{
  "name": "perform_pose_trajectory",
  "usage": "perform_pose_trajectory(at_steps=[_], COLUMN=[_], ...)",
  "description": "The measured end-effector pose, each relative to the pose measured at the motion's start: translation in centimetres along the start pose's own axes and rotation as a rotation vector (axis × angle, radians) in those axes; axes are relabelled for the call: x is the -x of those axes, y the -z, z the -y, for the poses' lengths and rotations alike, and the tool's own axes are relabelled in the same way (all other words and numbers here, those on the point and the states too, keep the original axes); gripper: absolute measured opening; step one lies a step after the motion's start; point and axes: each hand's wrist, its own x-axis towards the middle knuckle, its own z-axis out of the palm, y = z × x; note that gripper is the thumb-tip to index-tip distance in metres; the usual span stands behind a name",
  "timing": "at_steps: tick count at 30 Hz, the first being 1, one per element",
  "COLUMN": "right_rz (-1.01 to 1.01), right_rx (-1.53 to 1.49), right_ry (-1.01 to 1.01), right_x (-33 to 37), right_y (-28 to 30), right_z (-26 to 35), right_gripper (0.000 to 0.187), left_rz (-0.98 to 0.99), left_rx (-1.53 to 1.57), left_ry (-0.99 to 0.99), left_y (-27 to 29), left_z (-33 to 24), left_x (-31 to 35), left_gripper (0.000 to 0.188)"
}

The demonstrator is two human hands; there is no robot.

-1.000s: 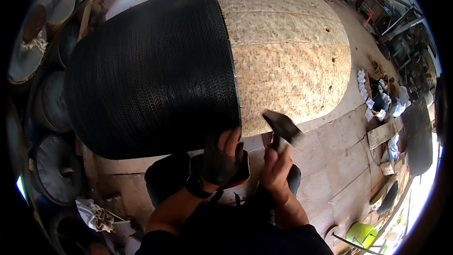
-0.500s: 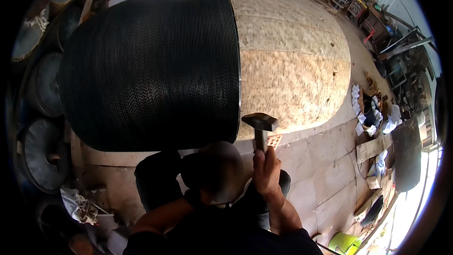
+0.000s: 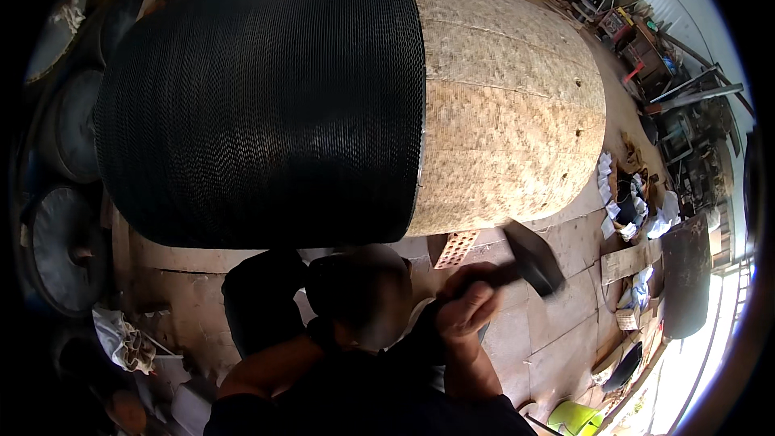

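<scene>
Across the space in front of me lies a large drum; closely ridged black covering (image 3: 266, 113) wraps its left part and pale, pitted wood (image 3: 508, 129) shows on its right. My right hand (image 3: 468, 307) is closed around the handle of a hammer (image 3: 533, 260), held to the right of my knees, below the drum's wooden part. The hammer head is apart from the drum and smeared by motion. My left forearm reaches in toward my lap, a dark band at its wrist. There my left hand (image 3: 349, 334) is mostly hidden beside a dark, blurred rounded shape (image 3: 375, 295).
A perforated reddish brick (image 3: 455, 249) sits on the tiled floor under the drum. Several round drum ends (image 3: 69, 250) line the left side. Boards, a curved dark panel (image 3: 686, 274), cloth and a lime-green bucket (image 3: 576, 417) lie at the right. Clutter fills the far right.
The hammer has swung from upright beside the covering's edge down and to the right, the right hand turning with it. The drum sits slightly higher in view. The left arm has hardly moved.
</scene>
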Motion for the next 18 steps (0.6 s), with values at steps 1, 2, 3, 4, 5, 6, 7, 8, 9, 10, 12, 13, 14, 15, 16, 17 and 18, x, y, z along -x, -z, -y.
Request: perform_pose_trajectory(at_steps=[1, 2, 3, 4, 5, 6, 7, 8, 9, 10, 12, 13, 14, 15, 16, 17, 18], right_rz=[0.006, 0.012, 0.279, 0.339, 0.386, 0.433, 0.39, 0.388, 0.269, 0.149, -0.084, 0.107, 0.298, 0.337, 0.339, 0.343, 0.344], right_rx=[0.02, 0.039, 0.406, 0.633, 0.568, 0.5, 0.43, 0.368, 0.207, 0.048, 0.069, 0.317, 0.565, 0.692, 0.631, 0.576, 0.517], right_ry=[0.026, 0.053, -0.012, -0.085, -0.187, -0.272, -0.274, -0.063, -0.105, -0.147, 0.15, 0.16, 0.169, -0.131, -0.131, -0.097, -0.042], right_x=[-0.1, -0.4, -0.9, -1.3, -1.2, -1.2, -0.3, -0.5, -0.4, -0.1, 0.0, -0.4, -0.9, -1.5, -1.2, -0.2, 0.0], right_y=[-0.1, -0.1, 0.7, -0.8, -0.3, 0.1, 0.2, 0.2, -0.2, -0.6, -0.7, 0.0, 0.8, -1.3, -0.9, 0.1, 0.7], right_z=[-1.5, -2.5, -2.3, -1.9, -1.9, -2.1, -0.5, 0.1, 1.1, 1.7, -2.0, -2.6, -2.9, -1.2, -2.4, -2.2, -2.5], right_gripper=[0.028, 0.026, 0.025, 0.025, 0.025, 0.026, 0.025, 0.025, 0.024, 0.024, 0.022, 0.023, 0.024, 0.024, 0.021, 0.02, 0.019], left_rz=[-0.048, -0.01, 0.067, 0.158, 0.21, 0.234, 0.259, 0.247, 0.238, 0.223, 0.225, 0.23, 0.244, 0.271, 0.293, 0.318, 0.312], left_rx=[-0.03, -0.022, 0.001, 0.038, 0.064, 0.078, 0.106, 0.108, 0.118, 0.128, 0.155, 0.165, 0.183, 0.203, 0.219, 0.234, 0.237], left_ry=[-0.027, -0.023, -0.013, 0.003, 0.018, 0.019, 0.009, 0.003, 0.008, 0.01, 0.018, 0.024, 0.024, 0.026, 0.034, 0.033, 0.026], left_y=[-0.4, -0.5, -0.1, 0.3, 0.4, 0.5, 0.9, 0.5, 0.5, 0.5, 0.5, 0.5, 0.9, 1.1, 1.1, 1.3, 1.3], left_z=[0.1, -0.1, -0.2, -0.3, -0.2, -0.2, -0.3, 0.0, -0.1, -0.1, -0.3, -0.2, 0.1, 0.1, 0.4, 0.5, 0.5], left_x=[0.3, 0.5, 0.4, 0.2, -0.5, -0.9, -0.6, -1.2, -1.2, -1.3, -1.4, -1.6, -1.5, -1.1, -1.1, -0.9, -1.0], left_gripper=[0.016, 0.016, 0.016, 0.016, 0.016, 0.016, 0.016, 0.016, 0.017, 0.017, 0.017, 0.018, 0.018, 0.019, 0.019, 0.02, 0.02])
